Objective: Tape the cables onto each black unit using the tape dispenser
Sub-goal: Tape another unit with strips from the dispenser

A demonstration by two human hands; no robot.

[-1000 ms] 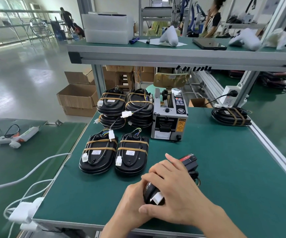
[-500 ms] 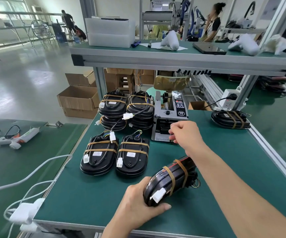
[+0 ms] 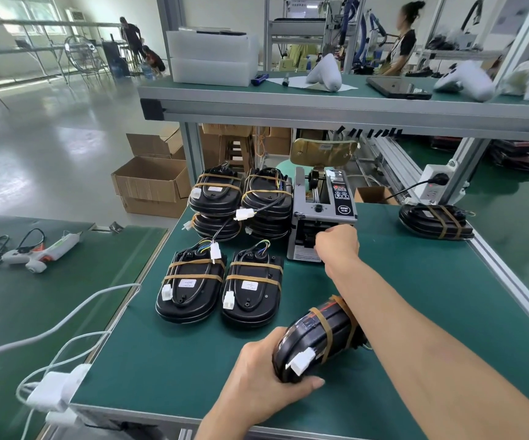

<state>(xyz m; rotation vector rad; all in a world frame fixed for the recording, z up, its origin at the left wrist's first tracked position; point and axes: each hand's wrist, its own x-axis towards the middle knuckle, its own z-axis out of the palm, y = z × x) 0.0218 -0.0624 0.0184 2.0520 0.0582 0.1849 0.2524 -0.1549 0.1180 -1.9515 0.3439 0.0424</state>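
Two hands: left hand (image 3: 258, 381) grips black unit (image 3: 315, 336) (near edge), right hand (image 3: 337, 244) at tape dispenser (image 3: 323, 214).

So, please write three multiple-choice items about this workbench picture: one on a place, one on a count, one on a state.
1. Where is the right hand?
A. At the front of the tape dispenser
B. On the glue gun
C. On the upper shelf

2. How many tape bands cross the black unit that the left hand grips?
A. None
B. Two
C. Five

3. How does that unit sit?
A. Flat in a carton
B. Lifted at one end, tilted
C. On top of a stack

Answers: 1 A, the fist is at the dispenser's outlet. 2 B, two tan bands show. 3 B, its near end is raised in the hand.
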